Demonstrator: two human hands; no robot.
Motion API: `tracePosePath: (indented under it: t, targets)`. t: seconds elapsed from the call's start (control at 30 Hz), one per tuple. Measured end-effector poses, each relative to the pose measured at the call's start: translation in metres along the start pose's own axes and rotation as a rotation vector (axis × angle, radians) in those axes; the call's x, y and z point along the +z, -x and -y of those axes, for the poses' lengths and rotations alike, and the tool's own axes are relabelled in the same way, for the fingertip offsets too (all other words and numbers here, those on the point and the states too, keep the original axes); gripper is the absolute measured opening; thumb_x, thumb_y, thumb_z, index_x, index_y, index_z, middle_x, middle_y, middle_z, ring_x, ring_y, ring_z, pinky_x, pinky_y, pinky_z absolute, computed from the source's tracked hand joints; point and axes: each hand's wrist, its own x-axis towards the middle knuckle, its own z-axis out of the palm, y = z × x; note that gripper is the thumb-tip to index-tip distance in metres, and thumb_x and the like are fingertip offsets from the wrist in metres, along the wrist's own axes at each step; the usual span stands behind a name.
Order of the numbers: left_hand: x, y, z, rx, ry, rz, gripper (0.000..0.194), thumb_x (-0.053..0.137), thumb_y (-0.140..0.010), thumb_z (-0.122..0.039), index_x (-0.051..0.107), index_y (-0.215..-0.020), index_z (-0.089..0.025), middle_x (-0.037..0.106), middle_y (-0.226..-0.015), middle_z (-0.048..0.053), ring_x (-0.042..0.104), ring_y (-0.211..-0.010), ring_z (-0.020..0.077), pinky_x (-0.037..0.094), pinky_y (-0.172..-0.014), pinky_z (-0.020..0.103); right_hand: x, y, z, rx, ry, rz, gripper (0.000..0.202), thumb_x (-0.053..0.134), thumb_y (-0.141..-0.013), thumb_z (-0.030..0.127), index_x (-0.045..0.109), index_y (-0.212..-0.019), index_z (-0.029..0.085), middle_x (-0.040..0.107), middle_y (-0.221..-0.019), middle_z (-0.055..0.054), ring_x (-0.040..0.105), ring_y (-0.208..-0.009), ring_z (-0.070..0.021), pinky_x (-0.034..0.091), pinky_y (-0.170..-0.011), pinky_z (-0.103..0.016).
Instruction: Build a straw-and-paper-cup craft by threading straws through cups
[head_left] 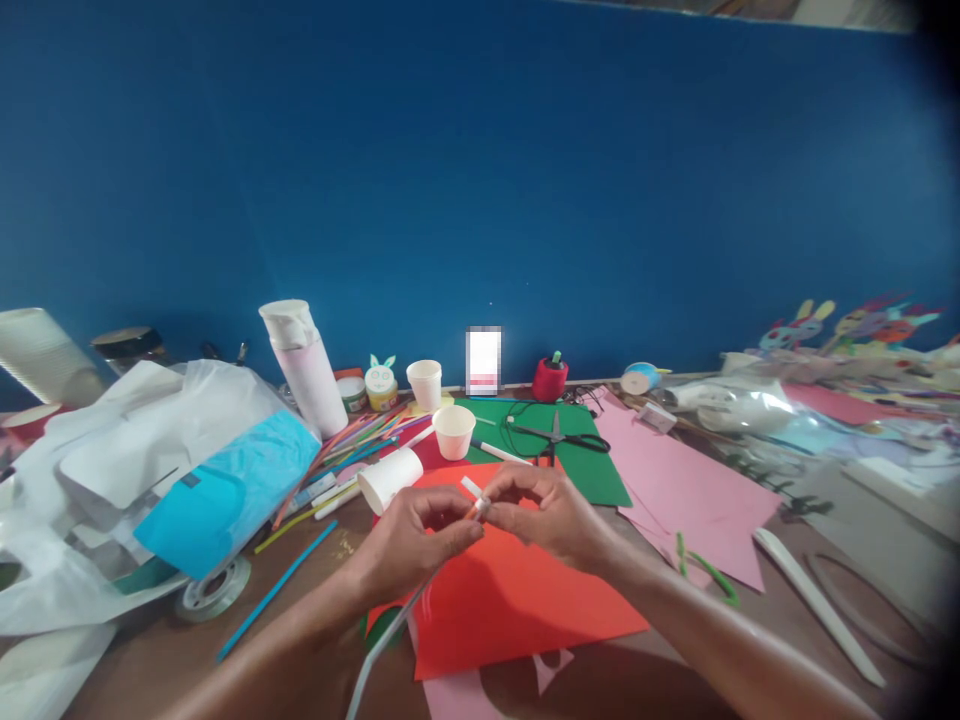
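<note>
Over a red-orange sheet of paper [517, 610], my left hand [424, 535] and my right hand [551, 510] meet fingertip to fingertip. Both pinch a small, thin white piece [472, 488], whose white tip sticks up between the fingers. A bit of orange shows beside it, and its exact kind is unclear. From under my left hand a long pale strip [382, 640] runs down to the bottom edge; whether it joins the pinched piece is hidden. Just beyond my hands are a paper cup lying on its side [391, 478] and an upright paper cup [454, 433].
Black scissors [562, 435] rest on green paper [600, 480], with pink paper [697, 480] to the right. Coloured pipe cleaners [360, 440], a tape roll [214, 590] and plastic bags [112, 480] crowd the left. A white stick [817, 605] lies right. A blue wall [480, 180] stands behind.
</note>
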Motion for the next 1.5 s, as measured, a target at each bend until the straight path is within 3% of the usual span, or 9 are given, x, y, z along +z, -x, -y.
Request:
tracePosePath:
  t: [0.27,0.57,0.8,1.07,1.27,1.5]
  targets:
    - [0.004,0.0,-0.001,-0.047,0.05,-0.057,0.027,0.054,-0.075,-0.038,0.065,-0.072,-0.013,0.057,-0.062,0.002,0.048,-0.058,0.0103,0.038,-0.054,0.02,-0.001,0.0,0.0,0.061,-0.077,0.08,0.019,0.055,-0.078,0.033,0.059,-0.085,0.016,0.055,-0.064,0.001,0.045,-0.051,-0.0056,0.037,-0.045,-0.018]
    - [0.001,-0.002,-0.001,-0.143,0.221,0.014,0.031,0.056,-0.073,-0.04,0.064,-0.07,-0.011,0.056,-0.057,0.001,0.049,-0.051,0.0092,0.04,-0.05,0.021,-0.002,0.001,0.0,0.143,-0.173,0.132,0.021,0.053,-0.079,0.033,0.058,-0.09,0.016,0.056,-0.067,0.0,0.05,-0.055,-0.0073,0.035,-0.044,-0.017]
    - [-0.003,-0.002,0.001,-0.184,0.382,0.108,0.029,0.057,-0.073,-0.039,0.062,-0.069,-0.01,0.058,-0.06,0.002,0.051,-0.052,0.0093,0.044,-0.052,0.023,0.0,0.001,0.0,0.054,-0.113,0.067,0.018,0.054,-0.078,0.03,0.06,-0.088,0.017,0.058,-0.076,-0.002,0.053,-0.066,-0.01,0.043,-0.057,-0.022]
    - [-0.004,-0.001,0.005,-0.232,0.579,0.252,0.028,0.058,-0.073,-0.036,0.06,-0.067,-0.009,0.058,-0.057,0.004,0.053,-0.047,0.0096,0.043,-0.047,0.022,0.0,0.001,-0.002,0.049,-0.171,0.091,0.024,0.058,-0.075,0.034,0.058,-0.092,0.018,0.059,-0.081,-0.002,0.053,-0.073,-0.0113,0.044,-0.064,-0.024]
    - [-0.005,0.0,0.012,-0.296,0.758,0.417,0.025,0.061,-0.071,-0.031,0.063,-0.068,-0.007,0.059,-0.055,0.005,0.055,-0.047,0.0105,0.045,-0.048,0.022,0.002,0.004,-0.003,0.043,-0.22,0.135,0.025,0.061,-0.073,0.032,0.059,-0.094,0.018,0.056,-0.074,0.0,0.05,-0.065,-0.0079,0.042,-0.058,-0.02]
    - [-0.003,0.0,0.023,-0.337,0.845,0.554,0.027,0.064,-0.069,-0.033,0.062,-0.065,-0.006,0.058,-0.053,0.006,0.054,-0.041,0.0112,0.04,-0.039,0.021,0.001,0.004,-0.002,0.003,-0.128,0.205,0.024,0.063,-0.072,0.032,0.062,-0.094,0.021,0.055,-0.074,0.001,0.048,-0.068,-0.0087,0.042,-0.063,-0.022]
